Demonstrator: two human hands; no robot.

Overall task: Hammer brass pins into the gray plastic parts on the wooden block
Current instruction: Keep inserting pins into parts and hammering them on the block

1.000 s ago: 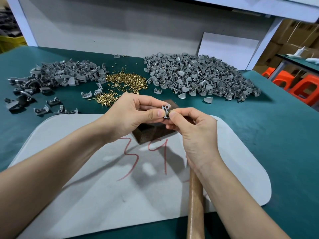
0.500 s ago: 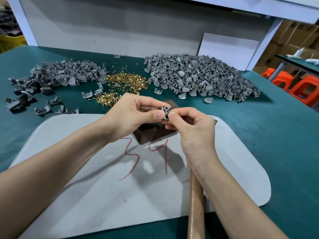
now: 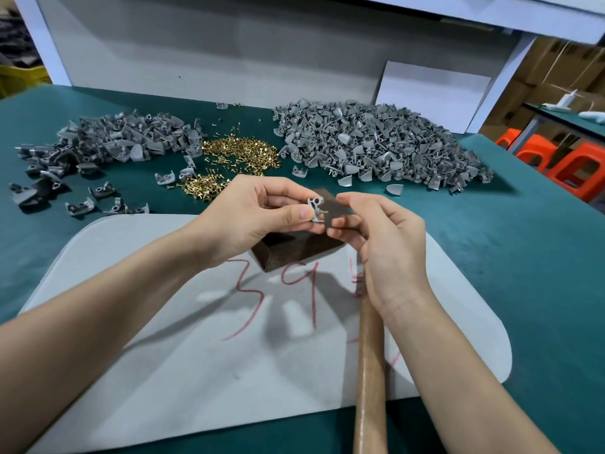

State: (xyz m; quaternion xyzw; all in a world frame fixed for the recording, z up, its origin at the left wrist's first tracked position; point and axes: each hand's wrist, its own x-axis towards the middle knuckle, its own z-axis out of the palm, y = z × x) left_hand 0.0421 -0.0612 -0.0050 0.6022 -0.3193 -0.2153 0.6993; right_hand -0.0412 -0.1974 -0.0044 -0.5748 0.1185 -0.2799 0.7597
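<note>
Scanning left to right across a green table (image 3: 540, 257). Far left, at 10 o'clock from the white mat (image 3: 196, 371), sits a small pile of gray parts (image 3: 124, 139), with darker pieces scattered loose along its near edge. Just right of it, at 11 o'clock, is a heap of brass pins (image 3: 235, 155), with a few gray parts lying at its left fringe. The white mat fills the near middle of the table and has red figures scrawled on it.

Left hand (image 3: 258, 221) is raised over the mat's far edge. Thumb and fingers pinch one gray part (image 3: 315, 209) by its left side, and the part is held upright, clear of the table. A brass pin (image 3: 324, 212) sticks out of the part toward 3 o'clock.

Below the part, the wooden block (image 3: 294, 249), dark, rests at the mat's far edge and is partly hidden by both hands.

Right hand (image 3: 389, 247) is just beside the part at its 3 o'clock, fingers curled inward, fingertips close to the pin. Cannot tell whether they touch it or hold anything.

Hammer handle (image 3: 371, 371), pale wood, runs from under the right wrist toward 6 o'clock and off the bottom edge. Its head is hidden by the hand.

Farther right, at 1 o'clock from the mat, is a large pile of gray parts (image 3: 376, 142), some with pins showing. A white board (image 3: 432, 90) leans on the wall behind it. Orange stools (image 3: 569, 162) stand at 2 o'clock, beyond the table edge.
</note>
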